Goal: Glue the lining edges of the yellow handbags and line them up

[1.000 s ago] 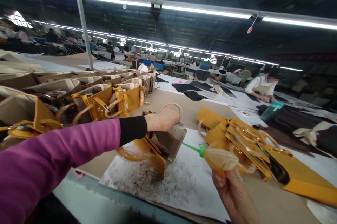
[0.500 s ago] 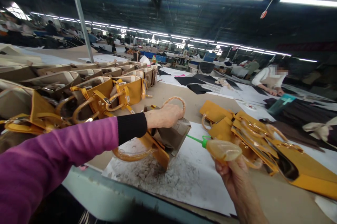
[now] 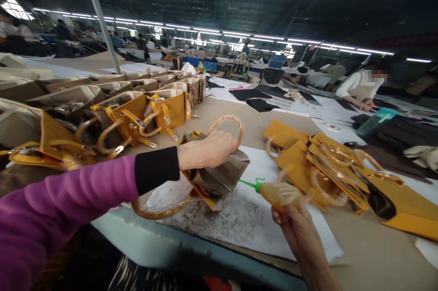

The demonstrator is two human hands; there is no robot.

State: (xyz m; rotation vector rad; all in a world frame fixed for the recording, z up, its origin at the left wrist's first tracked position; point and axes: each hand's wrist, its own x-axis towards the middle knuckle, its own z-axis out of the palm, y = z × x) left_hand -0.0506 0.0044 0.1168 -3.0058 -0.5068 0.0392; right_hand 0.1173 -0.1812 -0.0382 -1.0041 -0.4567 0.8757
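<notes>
My left hand (image 3: 209, 149), in a purple sleeve with a black cuff, is closed on the upper part of a handbag (image 3: 219, 176). The bag lies tilted, its taupe lining facing up and yellow edges showing. One wrapped handle (image 3: 227, 120) arches behind the hand; another loops out toward the table's front edge. My right hand (image 3: 296, 220) grips a squeeze bottle (image 3: 281, 194) of yellowish content with a green nozzle. The nozzle's thin tip points left, close to the bag's right side; whether it touches, I cannot tell. My left fingertips are hidden.
Rows of open handbags (image 3: 116, 99) stand on the left. Yellow bag pieces (image 3: 290, 158) with handles lie stacked on the right. A stained white sheet (image 3: 246, 227) covers the table front. Black pieces (image 3: 251, 95) lie farther back. A co-worker (image 3: 362, 85) stands at the far right.
The bottle has moved slightly left, its nozzle now nearer the bag. The bag has turned a little in my left hand. The camera view has tilted down.
</notes>
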